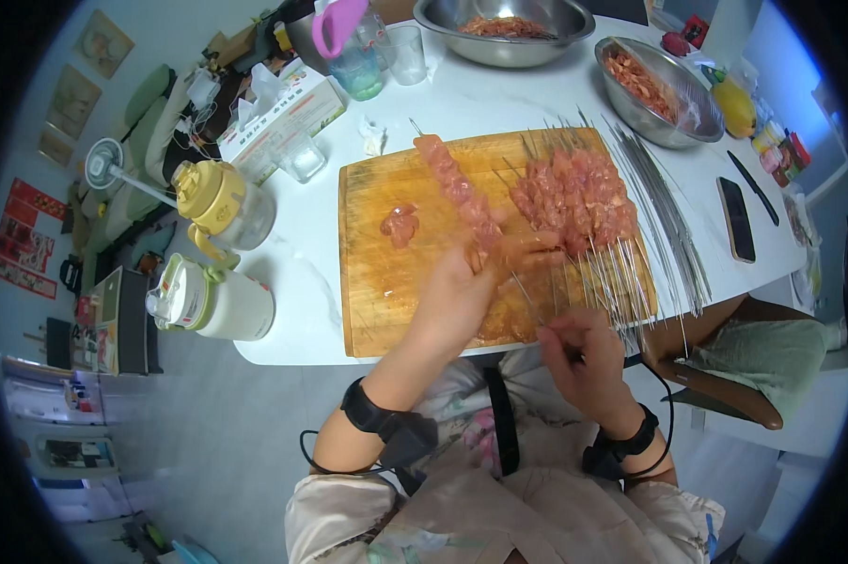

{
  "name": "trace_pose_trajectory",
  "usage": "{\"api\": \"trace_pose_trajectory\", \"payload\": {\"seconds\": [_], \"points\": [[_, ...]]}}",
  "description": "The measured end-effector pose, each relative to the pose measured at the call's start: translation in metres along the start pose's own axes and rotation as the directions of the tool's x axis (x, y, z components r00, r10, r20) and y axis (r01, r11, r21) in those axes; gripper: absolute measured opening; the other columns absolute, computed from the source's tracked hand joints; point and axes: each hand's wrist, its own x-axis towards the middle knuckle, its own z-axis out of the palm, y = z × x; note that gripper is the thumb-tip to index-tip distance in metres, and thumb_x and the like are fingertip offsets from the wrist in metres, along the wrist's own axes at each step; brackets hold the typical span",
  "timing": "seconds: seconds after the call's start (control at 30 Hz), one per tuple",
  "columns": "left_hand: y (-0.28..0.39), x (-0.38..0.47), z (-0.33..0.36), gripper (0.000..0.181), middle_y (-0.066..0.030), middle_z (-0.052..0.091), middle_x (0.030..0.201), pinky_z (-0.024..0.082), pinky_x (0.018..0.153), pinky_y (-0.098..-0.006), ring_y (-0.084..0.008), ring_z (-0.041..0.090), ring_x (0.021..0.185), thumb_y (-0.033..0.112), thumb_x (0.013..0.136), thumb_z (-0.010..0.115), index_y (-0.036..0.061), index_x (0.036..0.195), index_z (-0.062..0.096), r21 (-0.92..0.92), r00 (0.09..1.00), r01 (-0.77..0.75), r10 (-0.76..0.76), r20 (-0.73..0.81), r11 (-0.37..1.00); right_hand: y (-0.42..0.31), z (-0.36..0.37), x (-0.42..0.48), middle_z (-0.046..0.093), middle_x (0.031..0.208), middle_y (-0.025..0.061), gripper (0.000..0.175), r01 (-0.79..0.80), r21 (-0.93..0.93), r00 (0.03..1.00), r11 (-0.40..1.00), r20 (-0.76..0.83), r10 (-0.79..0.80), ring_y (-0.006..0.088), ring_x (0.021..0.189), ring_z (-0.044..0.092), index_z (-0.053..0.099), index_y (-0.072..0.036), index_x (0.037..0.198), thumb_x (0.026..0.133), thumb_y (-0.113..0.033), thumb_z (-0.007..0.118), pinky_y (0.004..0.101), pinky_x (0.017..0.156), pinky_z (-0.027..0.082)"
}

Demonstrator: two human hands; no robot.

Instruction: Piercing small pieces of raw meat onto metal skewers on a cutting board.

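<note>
My right hand pinches the bare lower end of a thin metal skewer just past the front edge of the wooden cutting board. Threaded along its upper part are pieces of raw meat, with the tip poking out beyond them. My left hand, blurred, is around the lowest meat, its fingers spread to the right. Beside it, a pile of loaded meat skewers covers the board's right side, handles toward me. A small loose lump of raw meat lies on the left part of the board.
Bare metal skewers lie right of the board, beside a phone and a black knife. Two steel bowls hold meat, a large one and a smaller one. Bottles, a tissue box and glasses stand left.
</note>
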Motion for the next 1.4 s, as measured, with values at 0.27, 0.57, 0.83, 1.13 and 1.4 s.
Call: {"api": "trace_pose_trajectory", "payload": {"seconds": [0.27,0.57,0.83,1.13,1.4], "points": [[0.044,0.027,-0.026,0.036,-0.0166,0.061,0.115,0.053,0.091,-0.0416,-0.0308,0.062,0.108,0.028,0.102,0.045,-0.0005,0.123,0.05,-0.189,0.97,-0.214,0.185,-0.159,0.958,0.006,-0.001,-0.01,0.063,0.067,0.0096,0.027,0.033,-0.022,0.998,0.999,0.05,-0.031,0.0175,0.049,0.062,0.048,0.001,0.102,0.083,0.004,0.067,0.0277,0.044,0.045],[0.039,0.023,-0.028,0.023,-0.0143,0.061,0.099,0.057,0.082,-0.0388,-0.034,0.064,0.104,0.02,0.102,0.045,-0.0002,0.111,0.051,-0.186,0.987,-0.154,0.144,-0.067,0.97,0.002,0.004,-0.007,0.062,0.065,0.0099,0.027,0.038,-0.016,0.996,0.999,0.08,-0.036,0.0201,0.049,0.062,0.046,0.002,0.101,0.083,0.003,0.067,0.0294,0.044,0.046],[0.036,0.023,-0.003,0.028,-0.0163,0.062,0.104,0.056,0.084,-0.0374,-0.0341,0.064,0.105,0.024,0.101,0.048,-0.0009,0.114,0.05,-0.149,0.974,-0.187,0.164,-0.156,0.971,-0.004,0.008,0.004,0.06,0.063,0.0096,0.025,0.003,0.018,1.0,1.0,0.011,-0.003,0.0184,0.049,0.061,0.045,0.002,0.1,0.086,0.002,0.065,0.029,0.044,0.044],[0.008,0.016,-0.006,0.026,-0.0134,0.062,0.105,0.051,0.092,-0.0398,-0.0305,0.064,0.103,0.017,0.101,0.048,-0.001,0.12,0.049,-0.113,0.996,-0.082,0.078,-0.042,0.99,-0.004,0.004,0.008,0.059,0.064,0.009,0.023,-0.007,0.033,1.0,0.999,0.031,0.006,0.0156,0.05,0.059,0.043,0.002,0.101,0.088,0.004,0.062,0.0269,0.043,0.041],[-0.004,0.015,-0.005,0.029,-0.0139,0.06,0.111,0.047,0.098,-0.0394,-0.0297,0.061,0.109,0.018,0.1,0.051,-0.0019,0.121,0.048,-0.128,0.991,-0.097,0.107,0.076,0.987,-0.005,0.004,0.01,0.06,0.064,0.0089,0.024,-0.071,0.083,0.997,0.994,0.015,0.07,0.0154,0.051,0.06,0.043,0.001,0.101,0.089,0.002,0.063,0.0268,0.044,0.042]]}}
